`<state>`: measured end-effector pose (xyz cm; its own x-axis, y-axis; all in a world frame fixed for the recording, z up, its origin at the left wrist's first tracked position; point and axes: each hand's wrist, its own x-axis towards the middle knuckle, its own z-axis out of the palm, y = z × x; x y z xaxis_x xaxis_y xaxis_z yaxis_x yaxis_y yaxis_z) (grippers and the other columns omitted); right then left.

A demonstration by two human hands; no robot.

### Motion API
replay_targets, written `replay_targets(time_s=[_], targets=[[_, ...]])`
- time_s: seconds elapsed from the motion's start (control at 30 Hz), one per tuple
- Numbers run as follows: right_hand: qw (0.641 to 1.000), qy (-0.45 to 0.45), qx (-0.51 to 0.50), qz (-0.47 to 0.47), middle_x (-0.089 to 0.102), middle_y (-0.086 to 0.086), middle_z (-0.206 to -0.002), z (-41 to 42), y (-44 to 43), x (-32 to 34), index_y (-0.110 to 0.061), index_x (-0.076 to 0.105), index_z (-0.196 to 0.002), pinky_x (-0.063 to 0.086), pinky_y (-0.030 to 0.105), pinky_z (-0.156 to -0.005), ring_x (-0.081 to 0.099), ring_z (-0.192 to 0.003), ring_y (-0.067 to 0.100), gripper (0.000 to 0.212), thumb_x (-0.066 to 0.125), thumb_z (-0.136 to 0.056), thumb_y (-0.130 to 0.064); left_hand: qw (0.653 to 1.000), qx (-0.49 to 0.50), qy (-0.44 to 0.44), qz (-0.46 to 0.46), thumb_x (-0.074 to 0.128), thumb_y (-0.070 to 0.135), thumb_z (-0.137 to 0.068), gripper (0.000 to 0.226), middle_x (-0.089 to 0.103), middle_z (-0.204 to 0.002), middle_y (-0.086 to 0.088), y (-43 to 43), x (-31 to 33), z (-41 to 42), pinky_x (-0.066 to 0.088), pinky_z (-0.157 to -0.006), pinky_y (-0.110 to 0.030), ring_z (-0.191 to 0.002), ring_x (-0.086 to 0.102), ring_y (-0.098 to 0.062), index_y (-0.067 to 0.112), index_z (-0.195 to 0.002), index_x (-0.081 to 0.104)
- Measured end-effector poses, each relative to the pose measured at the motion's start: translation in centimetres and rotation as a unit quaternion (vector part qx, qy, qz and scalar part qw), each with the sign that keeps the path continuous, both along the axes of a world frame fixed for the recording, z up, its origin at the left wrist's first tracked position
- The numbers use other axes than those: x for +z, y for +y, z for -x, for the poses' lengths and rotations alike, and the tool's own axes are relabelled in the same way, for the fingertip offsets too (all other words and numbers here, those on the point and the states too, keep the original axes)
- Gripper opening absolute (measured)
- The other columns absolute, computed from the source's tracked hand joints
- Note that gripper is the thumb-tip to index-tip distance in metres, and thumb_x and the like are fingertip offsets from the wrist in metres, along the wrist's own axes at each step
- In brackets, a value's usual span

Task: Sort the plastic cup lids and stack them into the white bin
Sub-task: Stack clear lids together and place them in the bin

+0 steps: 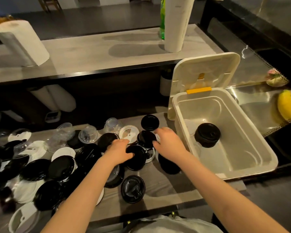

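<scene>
Grey tabletop (166, 187) lower centre | white bin (238, 148) centre right, cover up, holding black lid stack (207, 134) | mixed lids (40, 170) heaped lower left | hands: left hand (119, 150) grips black lid (138, 157), right hand (168, 142) pinches second black lid (146, 137) | judged light, thin, flexible, slick: take by rim.

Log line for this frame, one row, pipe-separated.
phase: sorting | left hand: grips near black lid | right hand: grips far black lid | white bin: open, one black lid stack inside
</scene>
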<state>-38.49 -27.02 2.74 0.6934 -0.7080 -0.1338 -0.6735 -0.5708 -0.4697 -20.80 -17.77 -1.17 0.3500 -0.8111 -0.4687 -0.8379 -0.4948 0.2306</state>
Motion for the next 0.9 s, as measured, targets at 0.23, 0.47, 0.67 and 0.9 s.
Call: replay_targets(time_s=[0.23, 0.47, 0.67, 0.9], targets=[[0.959, 0.239, -0.066, -0.134, 0.004, 0.010, -0.157, 2.4, 0.8, -5.6, -0.010, -0.002, -0.151, 0.027, 0.036, -0.113, 0.015, -0.143, 0.032, 0.090, 0.058, -0.090, -0.038, 0.999, -0.047, -0.014, -0.015, 0.069, 0.052, -0.074, 0.106, 0.010, -0.156, 0.000, 1.5, -2.5, 2.0, 0.018, -0.115, -0.042, -0.143, 0.006, -0.023, 0.017, -0.150, 0.005], [0.976, 0.138, -0.114, -0.123, 0.023, 0.008, -0.150, 3.3, 1.1, -5.9, -0.012, 0.021, -0.147, 0.031, 0.032, -0.107, 0.028, -0.137, 0.028, 0.092, 0.074, -0.077, -0.039, 0.997, -0.034, -0.041, 0.057, 0.070, 0.049, -0.073, 0.094, 0.017, -0.151, -0.001, 1.8, -2.7, 2.4, 0.019, -0.114, -0.040, -0.140, 0.012, -0.022, 0.014, -0.144, 0.020], [0.983, -0.071, -0.140, -0.090, 0.032, 0.001, -0.129, 2.6, 2.1, -4.3, -0.020, 0.037, -0.130, 0.038, 0.025, -0.091, 0.041, -0.118, 0.019, 0.082, 0.081, -0.064, -0.040, 0.986, 0.075, 0.023, 0.144, 0.073, 0.052, -0.068, 0.094, 0.029, -0.142, -0.007, 2.1, 0.0, 2.1, 0.030, -0.108, -0.037, -0.132, 0.028, -0.026, 0.015, -0.136, 0.020], [0.966, -0.206, -0.090, -0.125, 0.031, -0.014, -0.123, 0.4, 2.3, -1.4, -0.025, 0.036, -0.135, 0.031, 0.018, -0.095, 0.034, -0.114, 0.002, 0.081, 0.082, -0.068, -0.034, 0.859, 0.308, 0.279, 0.299, 0.081, 0.024, -0.070, 0.084, 0.040, -0.130, -0.001, 1.5, 2.9, 1.7, 0.040, -0.093, -0.029, -0.119, 0.043, -0.020, 0.018, -0.135, 0.030]])
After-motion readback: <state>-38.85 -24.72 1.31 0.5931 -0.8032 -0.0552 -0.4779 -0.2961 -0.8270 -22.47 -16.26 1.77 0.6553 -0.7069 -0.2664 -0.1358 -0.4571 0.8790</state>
